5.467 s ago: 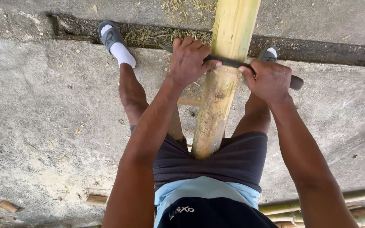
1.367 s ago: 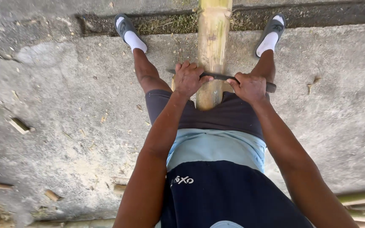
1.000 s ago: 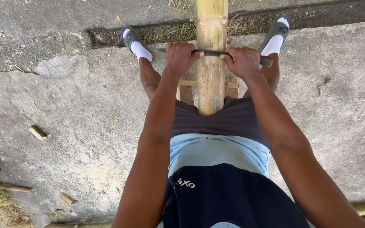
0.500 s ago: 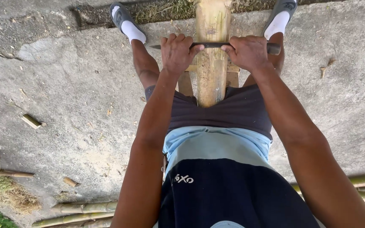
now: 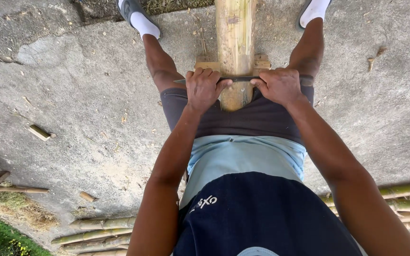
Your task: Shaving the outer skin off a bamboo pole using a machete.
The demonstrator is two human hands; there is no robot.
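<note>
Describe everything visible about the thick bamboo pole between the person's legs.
The thick, pale yellow bamboo pole runs from the person's lap out past the top edge of the picture, between the two legs. Its surface looks smooth and scraped, with brownish patches. It rests on a small wooden block on the concrete. A thin dark blade lies across it, gripped at either end by the left hand and right hand.

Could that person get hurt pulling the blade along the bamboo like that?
Maybe. Both hands, left hand and right hand, grip the thin blade laid across the bamboo pole, close to the lap. If it slipped, it might jerk toward the thighs. Bare fingers wrap near the metal and could get nicked.
</note>
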